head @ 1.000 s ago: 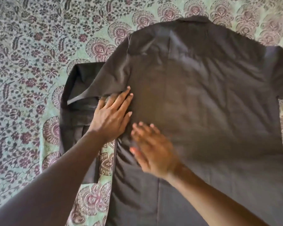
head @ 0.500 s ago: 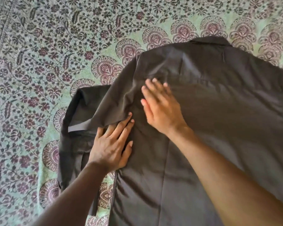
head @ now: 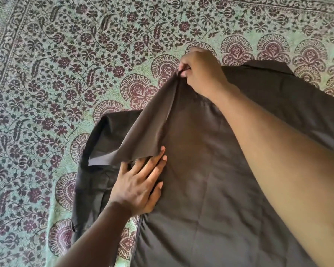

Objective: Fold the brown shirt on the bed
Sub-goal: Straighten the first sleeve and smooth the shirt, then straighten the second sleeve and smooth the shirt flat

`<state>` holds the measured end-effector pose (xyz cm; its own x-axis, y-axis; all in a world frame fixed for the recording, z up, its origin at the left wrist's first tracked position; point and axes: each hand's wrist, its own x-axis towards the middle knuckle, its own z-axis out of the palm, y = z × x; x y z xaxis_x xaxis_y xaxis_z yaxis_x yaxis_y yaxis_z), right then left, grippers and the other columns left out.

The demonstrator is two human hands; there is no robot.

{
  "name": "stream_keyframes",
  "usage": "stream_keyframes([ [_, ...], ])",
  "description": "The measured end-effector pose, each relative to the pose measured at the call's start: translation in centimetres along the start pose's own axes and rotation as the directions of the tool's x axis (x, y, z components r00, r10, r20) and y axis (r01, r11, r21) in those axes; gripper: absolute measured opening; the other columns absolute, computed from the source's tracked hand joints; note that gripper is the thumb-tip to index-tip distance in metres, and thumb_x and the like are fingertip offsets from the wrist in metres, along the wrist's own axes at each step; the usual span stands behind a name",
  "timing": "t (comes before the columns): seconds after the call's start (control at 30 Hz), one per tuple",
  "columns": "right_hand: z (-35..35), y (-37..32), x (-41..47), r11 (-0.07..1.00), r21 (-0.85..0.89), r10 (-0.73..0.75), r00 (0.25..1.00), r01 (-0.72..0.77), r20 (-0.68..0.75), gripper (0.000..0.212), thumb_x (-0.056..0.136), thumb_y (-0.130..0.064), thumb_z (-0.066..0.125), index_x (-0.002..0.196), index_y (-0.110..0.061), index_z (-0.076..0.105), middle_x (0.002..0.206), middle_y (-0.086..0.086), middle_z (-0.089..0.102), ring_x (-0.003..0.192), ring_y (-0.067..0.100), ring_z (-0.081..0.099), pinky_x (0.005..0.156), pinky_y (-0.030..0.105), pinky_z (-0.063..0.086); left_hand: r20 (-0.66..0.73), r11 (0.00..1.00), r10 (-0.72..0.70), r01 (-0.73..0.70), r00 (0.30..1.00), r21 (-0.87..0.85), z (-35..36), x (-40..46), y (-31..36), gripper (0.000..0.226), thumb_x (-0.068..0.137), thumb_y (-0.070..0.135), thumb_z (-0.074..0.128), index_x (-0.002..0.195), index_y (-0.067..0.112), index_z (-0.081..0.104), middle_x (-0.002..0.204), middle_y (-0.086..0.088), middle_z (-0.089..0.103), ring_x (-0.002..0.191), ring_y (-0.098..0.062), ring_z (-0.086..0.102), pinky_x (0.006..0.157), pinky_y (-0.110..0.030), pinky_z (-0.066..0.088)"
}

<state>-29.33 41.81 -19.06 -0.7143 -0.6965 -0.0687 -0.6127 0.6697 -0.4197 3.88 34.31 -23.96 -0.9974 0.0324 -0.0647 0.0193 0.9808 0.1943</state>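
The brown shirt (head: pixel 210 170) lies back-up on the bed, collar at the far side. Its left sleeve (head: pixel 123 143) is folded over toward the body, with a strip of front panel (head: pixel 93 189) sticking out at the left. My right hand (head: pixel 201 72) pinches the left shoulder seam and lifts it a little off the bed. My left hand (head: pixel 139 185) lies flat with fingers spread on the shirt just under the sleeve's hem, pressing the fabric down.
A green bedspread (head: pixel 66 74) with dark red floral and fan patterns covers the bed all around the shirt. Its border band runs along the far and left edges. The shirt's right side runs out of view.
My right hand slid up the shirt from the middle to the left shoulder and closed on the seam, raising it. My left hand stayed pressed in place. The view tilted downward.
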Motion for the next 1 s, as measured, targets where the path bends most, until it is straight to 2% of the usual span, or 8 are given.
stream_keyframes([
  [0.17,1.7,-0.6,-2.9,0.985,0.164,0.084,0.973,-0.048,-0.217,0.023,0.092,-0.006,0.07,0.115,-0.006,0.07,0.119,0.013,0.059,0.095,0.026,0.067,0.086,0.039,0.057,0.005,1.0,0.002,-0.002,1.0,-0.005,0.0,0.1,0.0,0.07,0.091,0.043,0.06,0.155,0.016,0.048,0.172,0.0,0.028,0.116,-0.028,0.062,0.086,-0.047,0.045],
  [0.27,2.6,-2.3,-8.1,0.996,0.055,0.081,0.897,-0.064,-0.434,0.018,0.09,-0.013,0.066,0.107,-0.006,0.067,0.117,0.014,0.059,0.093,0.029,0.064,0.072,0.039,0.055,0.015,1.0,-0.006,0.006,1.0,-0.008,0.0,0.1,0.0,0.07,0.091,0.043,0.06,0.155,0.017,0.048,0.172,0.001,0.027,0.116,-0.027,0.061,0.085,-0.047,0.044],
  [0.37,5.9,-3.4,-13.7,0.985,-0.136,0.073,0.967,-0.109,-0.245,0.042,0.095,-0.034,0.058,0.128,-0.009,0.063,0.137,0.015,0.057,0.124,0.035,0.057,0.093,0.049,0.052,0.013,1.0,-0.011,0.011,1.0,-0.016,-0.1,0.1,-0.1,0.068,0.093,0.043,0.058,0.155,0.017,0.048,0.172,0.001,0.028,0.118,-0.027,0.059,0.088,-0.049,0.045],
  [0.47,8.3,-2.7,-15.4,0.974,-0.204,0.095,0.994,-0.103,-0.049,0.067,0.104,-0.047,0.04,0.16,-0.011,0.034,0.169,0.015,0.024,0.156,0.034,0.025,0.121,0.052,0.028,0.006,1.0,-0.007,0.007,1.0,-0.025,-0.1,0.0,-0.1,0.068,0.093,0.043,0.058,0.155,0.017,0.047,0.171,0.0,0.029,0.122,-0.026,0.055,0.092,-0.05,0.045],
  [0.63,7.4,-1.8,-13.5,0.976,-0.206,-0.063,0.997,0.068,0.034,0.067,0.106,-0.045,0.038,0.162,-0.01,0.029,0.173,0.011,0.016,0.159,0.034,0.014,0.125,0.059,0.022,-0.003,1.0,0.002,-0.002,1.0,-0.014,0.0,-0.1,-0.1,0.067,0.094,0.042,0.058,0.154,0.016,0.048,0.171,0.0,0.03,0.124,-0.026,0.052,0.092,-0.05,0.045],
  [0.77,7.2,-3.0,-15.7,0.969,-0.177,0.15,0.98,-0.172,-0.132,0.069,0.105,-0.047,0.04,0.161,-0.009,0.03,0.172,0.016,0.016,0.159,0.038,0.015,0.125,0.056,0.023,0.016,1.0,-0.007,0.008,1.0,-0.016,-0.2,0.0,0.0,0.067,0.095,0.043,0.055,0.155,0.016,0.046,0.171,0.001,0.029,0.124,-0.029,0.057,0.092,-0.051,0.044],
  [0.9,8.3,-3.6,-17.4,0.957,-0.243,0.168,0.985,-0.157,0.025,0.071,0.104,-0.055,0.034,0.163,-0.017,0.026,0.174,0.011,0.007,0.158,0.044,0.007,0.125,0.064,0.016,0.01,1.0,0.003,-0.002,1.0,-0.013,-0.3,-0.1,0.0,0.066,0.095,0.044,0.053,0.155,0.016,0.046,0.171,0.0,0.031,0.129,-0.029,0.055,0.1,-0.052,0.041],
  [1.0,7.3,-3.9,-17.2,0.965,-0.155,0.208,0.977,-0.212,-0.043,0.058,0.107,-0.046,0.042,0.154,-0.012,0.045,0.17,0.013,0.023,0.156,0.04,0.022,0.123,0.061,0.026,-0.028,0.998,-0.006,0.004,1.0,-0.066,-0.5,0.0,0.2,0.063,0.095,0.042,0.055,0.152,0.015,0.051,0.169,-0.001,0.035,0.133,-0.028,0.052,0.104,-0.052,0.038],
])
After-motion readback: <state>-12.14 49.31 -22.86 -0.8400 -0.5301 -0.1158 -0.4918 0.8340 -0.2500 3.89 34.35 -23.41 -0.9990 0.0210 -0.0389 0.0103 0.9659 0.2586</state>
